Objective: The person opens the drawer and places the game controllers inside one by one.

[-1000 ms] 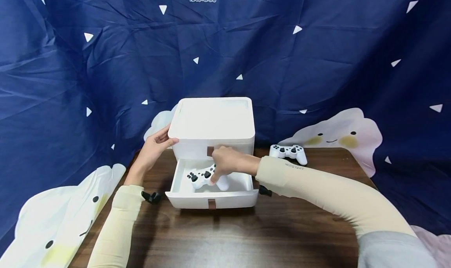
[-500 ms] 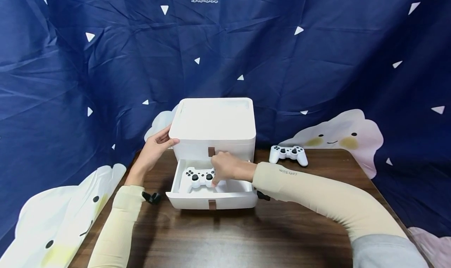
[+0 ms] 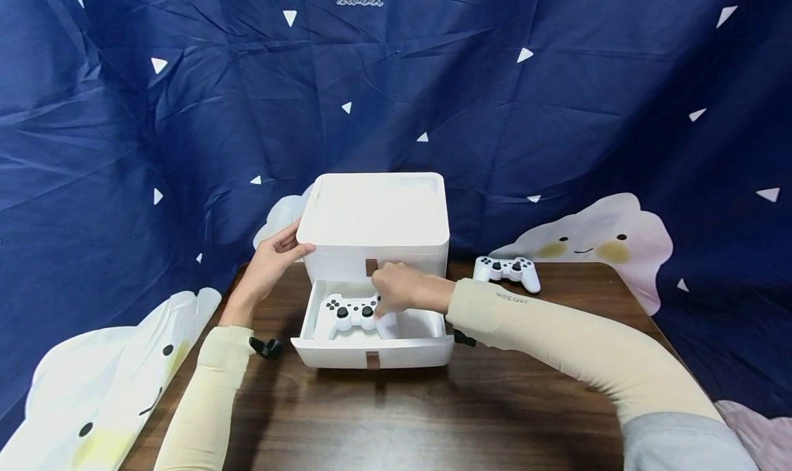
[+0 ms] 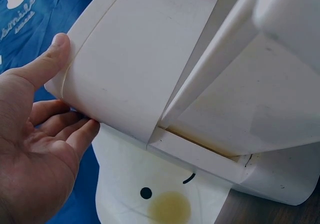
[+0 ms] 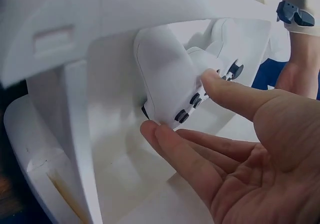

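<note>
A white two-drawer cabinet (image 3: 373, 210) has its lower drawer (image 3: 372, 353) pulled out. Inside the left half of that drawer lies a white game controller (image 3: 353, 314), its sticks facing up. My right hand (image 3: 405, 289) reaches in from the right; in the right wrist view its thumb and fingertips (image 5: 165, 134) pinch the controller (image 5: 167, 73) near one end. My left hand (image 3: 267, 265) grips the cabinet's upper left front corner, thumb on the front edge and fingers along the side, as the left wrist view also shows.
A second white controller (image 3: 507, 271) lies on the brown wooden table (image 3: 470, 416), to the right of the cabinet near the back edge. Behind the table hangs a blue curtain (image 3: 383, 79) with white triangles and cloud faces. The upper drawer, with its brown tab (image 3: 371, 267), is closed.
The controller in the drawer was tilted a second ago and now lies straighter and flatter. My right hand has shifted only slightly around it; the left hand has stayed in place.
</note>
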`<state>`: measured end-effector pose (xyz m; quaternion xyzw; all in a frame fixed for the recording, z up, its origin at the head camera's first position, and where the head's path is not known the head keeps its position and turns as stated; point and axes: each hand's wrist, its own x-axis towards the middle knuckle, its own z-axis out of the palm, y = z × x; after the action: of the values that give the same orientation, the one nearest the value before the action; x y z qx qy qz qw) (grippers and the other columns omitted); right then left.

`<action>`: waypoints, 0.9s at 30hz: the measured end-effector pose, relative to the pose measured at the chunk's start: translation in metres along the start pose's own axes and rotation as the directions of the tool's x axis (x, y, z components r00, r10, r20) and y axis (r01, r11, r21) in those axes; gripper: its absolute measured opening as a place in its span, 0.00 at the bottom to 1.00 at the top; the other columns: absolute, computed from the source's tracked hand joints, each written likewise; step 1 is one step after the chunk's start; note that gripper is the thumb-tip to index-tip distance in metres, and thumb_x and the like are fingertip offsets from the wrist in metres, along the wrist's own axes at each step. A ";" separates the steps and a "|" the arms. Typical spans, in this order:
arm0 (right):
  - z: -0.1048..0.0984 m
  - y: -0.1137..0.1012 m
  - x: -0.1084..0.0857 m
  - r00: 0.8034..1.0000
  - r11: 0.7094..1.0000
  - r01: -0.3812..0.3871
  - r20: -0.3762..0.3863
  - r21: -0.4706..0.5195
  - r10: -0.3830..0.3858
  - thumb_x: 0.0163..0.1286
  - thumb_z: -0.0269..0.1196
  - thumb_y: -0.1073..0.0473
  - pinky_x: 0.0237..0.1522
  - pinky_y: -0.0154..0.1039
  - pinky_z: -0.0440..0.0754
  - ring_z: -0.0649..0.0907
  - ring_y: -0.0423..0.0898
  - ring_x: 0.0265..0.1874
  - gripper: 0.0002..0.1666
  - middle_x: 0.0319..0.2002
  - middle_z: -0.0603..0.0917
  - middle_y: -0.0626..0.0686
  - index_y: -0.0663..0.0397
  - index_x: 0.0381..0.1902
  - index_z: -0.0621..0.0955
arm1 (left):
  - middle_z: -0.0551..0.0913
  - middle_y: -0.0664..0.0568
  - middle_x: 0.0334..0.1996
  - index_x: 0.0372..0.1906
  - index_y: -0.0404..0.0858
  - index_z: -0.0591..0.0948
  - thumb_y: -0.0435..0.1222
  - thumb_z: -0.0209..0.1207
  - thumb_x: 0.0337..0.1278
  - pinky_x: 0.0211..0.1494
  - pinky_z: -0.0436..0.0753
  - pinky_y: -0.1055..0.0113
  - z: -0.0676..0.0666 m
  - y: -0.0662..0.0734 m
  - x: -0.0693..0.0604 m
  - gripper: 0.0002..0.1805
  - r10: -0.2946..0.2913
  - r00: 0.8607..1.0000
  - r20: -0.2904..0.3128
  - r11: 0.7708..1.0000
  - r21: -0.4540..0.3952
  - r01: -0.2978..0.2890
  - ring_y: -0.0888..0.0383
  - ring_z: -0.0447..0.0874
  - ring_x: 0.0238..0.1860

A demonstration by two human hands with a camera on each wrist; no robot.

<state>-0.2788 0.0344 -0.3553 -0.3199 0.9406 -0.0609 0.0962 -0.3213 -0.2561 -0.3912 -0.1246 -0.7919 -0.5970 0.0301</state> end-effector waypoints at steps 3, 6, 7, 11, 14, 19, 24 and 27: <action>0.000 0.002 -0.001 1.000 1.000 0.018 -0.018 -0.024 -0.018 0.61 0.81 0.51 0.27 0.36 0.73 0.70 0.43 0.26 0.27 0.21 0.70 0.45 0.48 0.19 0.73 | 0.66 0.50 0.83 0.85 0.47 0.63 0.45 0.70 0.71 0.76 0.74 0.69 0.001 0.000 0.000 0.44 0.001 1.000 0.002 1.000 0.005 -0.001 0.52 0.63 0.83; 0.001 0.005 -0.003 0.999 0.999 0.026 -0.037 -0.029 -0.027 0.63 0.79 0.52 0.26 0.35 0.71 0.69 0.42 0.23 0.31 0.18 0.67 0.44 0.46 0.15 0.68 | 0.66 0.50 0.83 0.85 0.47 0.63 0.46 0.69 0.71 0.77 0.73 0.65 0.001 0.000 0.000 0.44 0.002 1.000 0.003 1.000 0.006 -0.002 0.52 0.63 0.83; 0.000 0.006 -0.004 0.999 0.999 0.027 -0.041 -0.021 -0.028 0.63 0.79 0.52 0.25 0.35 0.71 0.69 0.42 0.22 0.32 0.17 0.66 0.44 0.46 0.15 0.67 | 0.66 0.50 0.83 0.85 0.47 0.63 0.46 0.69 0.71 0.78 0.73 0.64 0.001 0.000 0.000 0.44 0.002 1.000 0.002 1.000 0.007 -0.002 0.52 0.63 0.83; -0.003 0.010 -0.009 0.998 1.000 0.017 -0.059 0.012 -0.016 0.65 0.78 0.52 0.27 0.35 0.73 0.72 0.40 0.21 0.26 0.19 0.71 0.42 0.46 0.16 0.73 | 0.66 0.49 0.83 0.85 0.47 0.63 0.45 0.69 0.71 0.78 0.73 0.61 0.002 0.000 0.000 0.43 0.007 1.000 -0.003 1.000 0.003 -0.007 0.51 0.64 0.83; -0.007 0.012 -0.016 0.998 0.999 0.013 -0.069 0.053 -0.009 0.66 0.77 0.52 0.29 0.34 0.78 0.81 0.39 0.20 0.19 0.19 0.81 0.42 0.48 0.20 0.81 | 0.66 0.48 0.83 0.85 0.47 0.63 0.45 0.69 0.71 0.77 0.74 0.65 0.002 0.000 0.000 0.43 0.014 1.000 -0.001 1.000 0.001 -0.014 0.50 0.64 0.83; -0.012 0.016 -0.031 0.996 0.986 0.041 -0.088 0.159 -0.027 0.71 0.72 0.58 0.25 0.32 0.81 0.84 0.38 0.13 0.15 0.15 0.84 0.44 0.49 0.23 0.83 | 0.66 0.48 0.82 0.85 0.47 0.63 0.46 0.70 0.70 0.71 0.76 0.74 0.002 -0.002 0.000 0.44 0.017 1.000 -0.004 1.000 -0.003 -0.017 0.50 0.64 0.83; -0.013 0.019 -0.050 0.992 0.967 0.069 -0.119 0.246 -0.040 0.73 0.67 0.63 0.19 0.31 0.79 0.84 0.38 0.13 0.14 0.18 0.83 0.43 0.48 0.25 0.82 | 0.65 0.48 0.83 0.85 0.47 0.62 0.47 0.69 0.71 0.77 0.74 0.64 0.001 -0.002 -0.001 0.44 0.012 1.000 -0.002 1.000 0.010 -0.012 0.50 0.63 0.83; -0.011 0.021 -0.061 0.988 0.959 0.084 -0.151 0.269 -0.045 0.73 0.67 0.62 0.20 0.32 0.79 0.83 0.37 0.12 0.13 0.18 0.83 0.43 0.49 0.26 0.83 | 0.65 0.48 0.83 0.85 0.48 0.62 0.47 0.69 0.71 0.80 0.71 0.55 0.001 -0.001 -0.001 0.44 0.006 1.000 -0.003 1.000 0.014 -0.006 0.50 0.63 0.83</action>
<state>-0.2463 0.0889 -0.3397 -0.3289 0.9165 -0.2167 0.0698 -0.3204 -0.2554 -0.3923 -0.1257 -0.7956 -0.5917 0.0340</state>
